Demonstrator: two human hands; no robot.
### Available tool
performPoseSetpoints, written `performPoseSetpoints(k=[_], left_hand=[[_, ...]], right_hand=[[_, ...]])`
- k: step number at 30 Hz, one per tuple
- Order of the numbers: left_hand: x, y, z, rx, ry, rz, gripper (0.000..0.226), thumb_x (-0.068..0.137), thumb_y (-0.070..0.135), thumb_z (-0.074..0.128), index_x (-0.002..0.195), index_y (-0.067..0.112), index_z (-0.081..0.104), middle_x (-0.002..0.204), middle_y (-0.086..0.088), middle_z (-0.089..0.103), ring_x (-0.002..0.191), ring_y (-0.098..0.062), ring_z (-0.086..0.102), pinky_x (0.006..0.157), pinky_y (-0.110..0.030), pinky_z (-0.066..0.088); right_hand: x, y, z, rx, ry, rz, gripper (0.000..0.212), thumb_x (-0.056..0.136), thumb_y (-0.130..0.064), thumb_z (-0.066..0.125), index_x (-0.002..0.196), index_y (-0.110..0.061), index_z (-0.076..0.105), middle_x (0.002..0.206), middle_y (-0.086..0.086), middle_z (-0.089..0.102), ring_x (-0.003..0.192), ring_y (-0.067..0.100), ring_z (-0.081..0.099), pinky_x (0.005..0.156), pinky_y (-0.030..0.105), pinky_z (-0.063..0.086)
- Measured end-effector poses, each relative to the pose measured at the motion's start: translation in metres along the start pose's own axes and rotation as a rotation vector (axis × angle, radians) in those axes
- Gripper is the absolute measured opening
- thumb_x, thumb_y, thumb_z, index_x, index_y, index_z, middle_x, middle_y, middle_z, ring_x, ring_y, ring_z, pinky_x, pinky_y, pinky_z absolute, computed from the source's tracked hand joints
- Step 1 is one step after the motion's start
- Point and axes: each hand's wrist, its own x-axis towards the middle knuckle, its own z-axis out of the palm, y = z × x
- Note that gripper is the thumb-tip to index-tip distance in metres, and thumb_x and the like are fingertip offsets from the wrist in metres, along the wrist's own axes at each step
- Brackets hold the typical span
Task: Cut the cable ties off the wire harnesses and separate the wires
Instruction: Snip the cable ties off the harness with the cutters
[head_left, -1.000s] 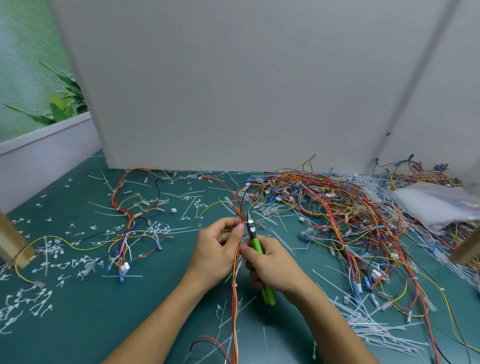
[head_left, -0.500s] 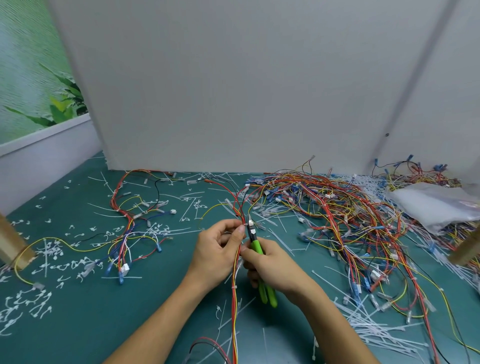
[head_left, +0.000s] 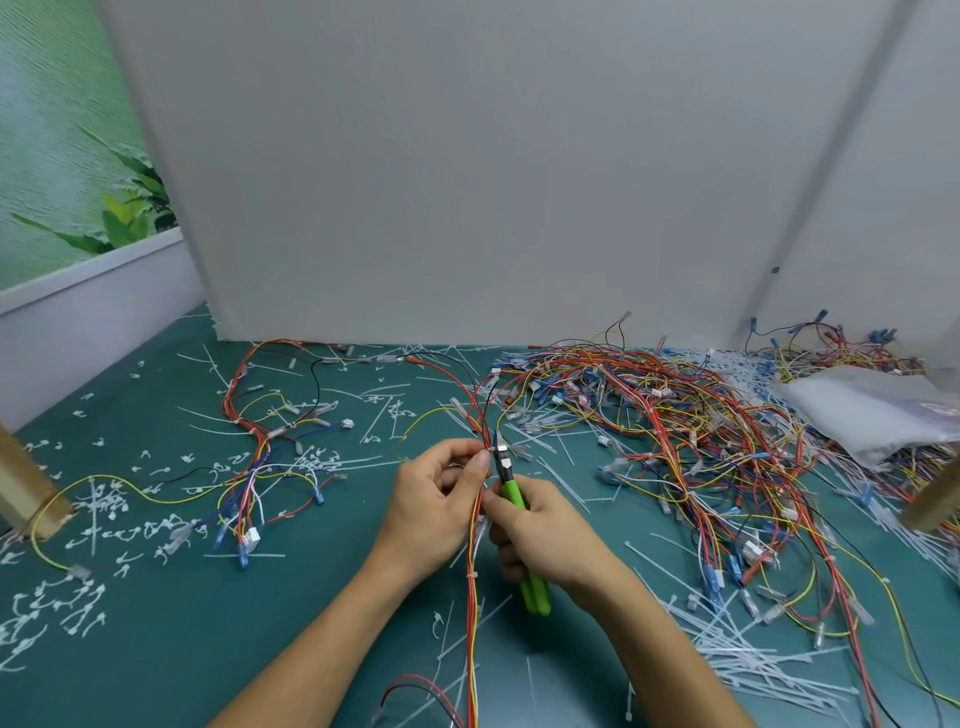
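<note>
A thin red, orange and yellow wire harness (head_left: 472, 613) runs from the near table edge up between my hands. My left hand (head_left: 434, 506) pinches it between thumb and fingers near its upper part. My right hand (head_left: 540, 535) grips green-handled cutters (head_left: 519, 525), their dark jaws right beside the harness at my left thumb tip. A white cable tie (head_left: 471, 577) still wraps the harness below my hands. A large tangled pile of harnesses (head_left: 675, 431) lies to the right.
A second bundle of wires (head_left: 260, 467) lies at left on the green mat (head_left: 208, 649). Cut white ties litter the mat on both sides. A clear plastic bag (head_left: 872, 405) sits at far right. A white board (head_left: 467, 182) stands behind.
The cutters' jaws have shifted slightly up along the harness near my left thumb. Both hands stay in nearly the same place.
</note>
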Motion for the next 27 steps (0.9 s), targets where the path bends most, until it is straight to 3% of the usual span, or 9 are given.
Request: performPoseSetpoints(k=[6, 17, 27], left_hand=[[0.0008, -0.0017, -0.0001, 0.008, -0.009, -0.016, 0.012, 0.094, 0.01, 0.066, 0.097, 0.021, 0.069, 0.087, 0.011, 0.076, 0.075, -0.004, 0.071, 0.066, -0.017, 0.054], [-0.0004, 0.0007, 0.0002, -0.014, -0.023, -0.012, 0.013, 0.095, 0.006, 0.064, 0.096, 0.018, 0.068, 0.083, 0.011, 0.076, 0.072, -0.003, 0.071, 0.063, -0.017, 0.054], [-0.001, -0.0004, -0.0011, -0.011, -0.029, -0.014, 0.013, 0.094, 0.009, 0.065, 0.097, 0.021, 0.068, 0.084, 0.01, 0.076, 0.07, -0.003, 0.07, 0.06, -0.016, 0.052]], right_hand=[[0.0008, -0.0006, -0.0028, -0.047, -0.001, -0.016, 0.022, 0.102, -0.025, 0.053, 0.082, -0.017, 0.051, 0.058, -0.007, 0.049, 0.049, 0.019, 0.048, 0.059, 0.041, 0.044], [-0.0015, -0.0001, -0.0035, -0.002, -0.004, 0.003, 0.027, 0.107, -0.026, 0.048, 0.081, -0.018, 0.046, 0.053, -0.007, 0.042, 0.041, 0.013, 0.038, 0.044, 0.025, 0.036], [-0.0031, -0.0039, -0.0049, -0.029, -0.011, 0.018, 0.022, 0.104, -0.028, 0.053, 0.084, -0.017, 0.052, 0.063, -0.005, 0.047, 0.052, 0.016, 0.047, 0.055, 0.035, 0.048]])
